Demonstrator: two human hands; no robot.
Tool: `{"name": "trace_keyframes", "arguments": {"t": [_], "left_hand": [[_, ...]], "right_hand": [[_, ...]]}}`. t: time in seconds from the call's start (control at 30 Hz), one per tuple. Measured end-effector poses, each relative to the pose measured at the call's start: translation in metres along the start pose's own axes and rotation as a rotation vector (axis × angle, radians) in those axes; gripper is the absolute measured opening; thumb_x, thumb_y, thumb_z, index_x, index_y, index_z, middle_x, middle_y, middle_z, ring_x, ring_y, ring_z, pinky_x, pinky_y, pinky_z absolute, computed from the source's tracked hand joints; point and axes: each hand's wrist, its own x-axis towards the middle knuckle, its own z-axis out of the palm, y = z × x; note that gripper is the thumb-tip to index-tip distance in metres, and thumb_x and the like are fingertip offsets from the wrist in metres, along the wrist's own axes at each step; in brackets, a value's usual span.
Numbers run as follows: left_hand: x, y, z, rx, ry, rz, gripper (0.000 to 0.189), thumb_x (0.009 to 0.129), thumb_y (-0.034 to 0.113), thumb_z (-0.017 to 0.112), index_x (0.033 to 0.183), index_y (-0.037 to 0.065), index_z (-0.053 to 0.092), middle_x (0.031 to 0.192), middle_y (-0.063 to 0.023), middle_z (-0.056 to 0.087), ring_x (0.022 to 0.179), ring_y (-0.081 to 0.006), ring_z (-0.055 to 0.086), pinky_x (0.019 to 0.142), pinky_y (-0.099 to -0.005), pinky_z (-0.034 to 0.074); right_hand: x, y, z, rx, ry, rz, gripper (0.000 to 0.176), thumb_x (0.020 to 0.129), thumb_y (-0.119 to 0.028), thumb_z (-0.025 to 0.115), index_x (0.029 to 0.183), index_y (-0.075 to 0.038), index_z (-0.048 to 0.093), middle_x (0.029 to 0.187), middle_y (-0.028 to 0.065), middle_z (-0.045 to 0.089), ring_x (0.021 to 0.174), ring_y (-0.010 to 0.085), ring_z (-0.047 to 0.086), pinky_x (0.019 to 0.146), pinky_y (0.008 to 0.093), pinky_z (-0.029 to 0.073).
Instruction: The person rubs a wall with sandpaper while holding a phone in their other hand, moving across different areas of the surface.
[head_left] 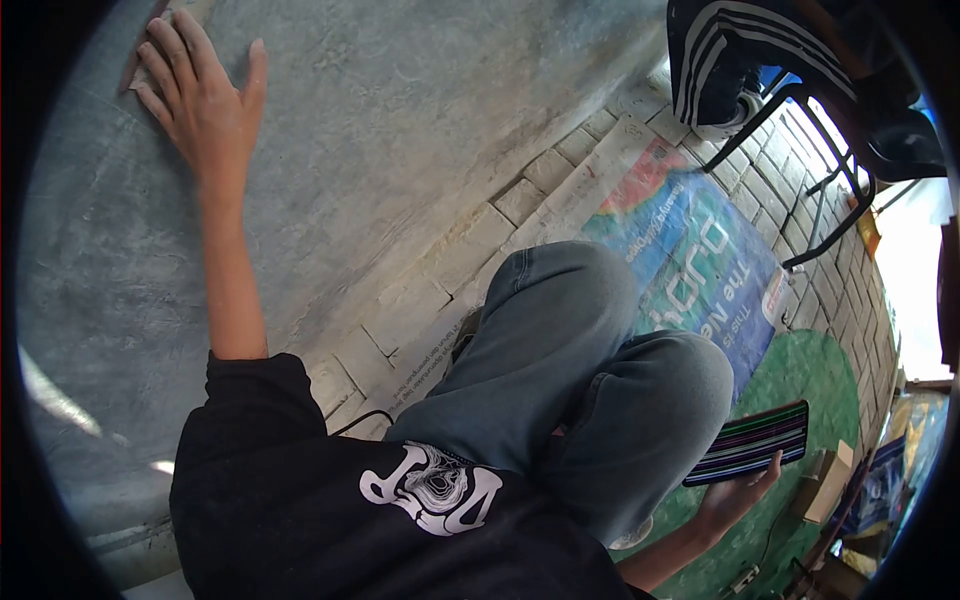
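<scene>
My left hand (210,100) is stretched up against a grey plastered wall (400,110), its fingers spread and lying flat. A reddish-brown edge (133,65) with a pale corner shows by its fingertips; I cannot make out what it is. Low on the right, my right hand (738,497) grips a phone (760,442). Its screen is covered with coloured stripes on black. Some of the right fingers are hidden behind the phone. The phone is beside my bent knees in grey jeans (560,340).
A printed banner (700,270) lies on the paving blocks (480,240) along the wall's foot. Near the phone are a green round mat (800,365) and a cardboard box (828,482). Another person in striped clothing (740,50) sits on a black-framed chair (868,200).
</scene>
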Motion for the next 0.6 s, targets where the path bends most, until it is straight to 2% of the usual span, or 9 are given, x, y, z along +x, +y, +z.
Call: {"name": "trace_keyframes", "arguments": {"t": [0.1,0.23,0.27,0.33,0.47,0.53,0.6], "left_hand": [[-0.023,0.011,-0.004,-0.041,-0.073,-0.014,0.079,0.088,0.047,0.051,0.147,0.005,0.019,0.152,-0.0166,0.02,0.14,-0.0335,0.019,0.111,-0.0541,0.012],[-0.085,0.041,-0.021,-0.02,-0.432,-0.007,0.081,0.088,0.044,0.053,0.147,0.005,0.017,0.153,-0.0168,0.015,0.141,-0.033,0.016,0.113,-0.0501,0.01],[-0.096,0.045,-0.023,-0.01,-0.425,-0.005,0.081,0.088,0.044,0.053,0.147,0.005,0.017,0.153,-0.0168,0.015,0.141,-0.033,0.016,0.113,-0.0501,0.01],[-0.104,0.046,-0.028,-0.066,-0.557,-0.015,0.082,0.086,0.043,0.056,0.148,0.005,0.016,0.153,-0.0161,0.015,0.141,-0.0329,0.016,0.113,-0.0505,0.01],[-0.06,0.026,-0.024,-0.017,-0.436,-0.051,0.083,0.086,0.043,0.056,0.147,0.004,0.017,0.153,-0.0168,0.015,0.141,-0.0338,0.016,0.112,-0.0514,0.009],[-0.035,0.015,-0.02,-0.022,-0.231,-0.074,0.083,0.086,0.044,0.056,0.147,0.004,0.017,0.152,-0.0181,0.016,0.141,-0.0343,0.015,0.112,-0.0527,0.008],[-0.032,0.014,-0.016,-0.026,-0.215,-0.081,0.083,0.086,0.044,0.056,0.147,0.004,0.017,0.152,-0.0187,0.016,0.141,-0.0345,0.015,0.112,-0.0531,0.007]], "right_hand": [[0.001,0.003,-0.007,0.041,-0.03,0.009,0.056,0.091,-0.034,0.053,0.132,0.0,0.038,0.128,0.0166,0.047,0.118,0.0266,0.046,0.103,0.0391,0.034],[0.007,0.006,-0.024,0.068,-0.069,0.018,0.05,0.09,-0.032,0.054,0.126,0.001,0.043,0.123,0.0141,0.049,0.113,0.024,0.048,0.1,0.0387,0.036],[0.008,0.008,-0.029,0.08,-0.077,0.026,0.047,0.09,-0.031,0.054,0.124,0.001,0.045,0.121,0.0131,0.05,0.111,0.0232,0.048,0.099,0.0384,0.036],[0.009,0.008,-0.031,0.077,-0.084,0.038,0.045,0.09,-0.03,0.054,0.121,0.002,0.047,0.119,0.0123,0.051,0.11,0.0228,0.049,0.098,0.0381,0.036],[0.007,0.006,-0.017,0.019,-0.014,0.026,0.045,0.089,-0.029,0.053,0.119,0.004,0.046,0.116,0.0134,0.05,0.107,0.0231,0.048,0.096,0.0381,0.037],[0.006,0.008,-0.01,0.007,0.005,0.021,0.046,0.089,-0.03,0.052,0.119,0.004,0.045,0.114,0.0138,0.048,0.106,0.0229,0.047,0.094,0.0387,0.038],[0.006,0.009,-0.015,-0.005,0.048,0.014,0.051,0.087,-0.029,0.056,0.123,0.005,0.043,0.118,0.0147,0.048,0.111,0.0245,0.047,0.097,0.0383,0.036]]}}
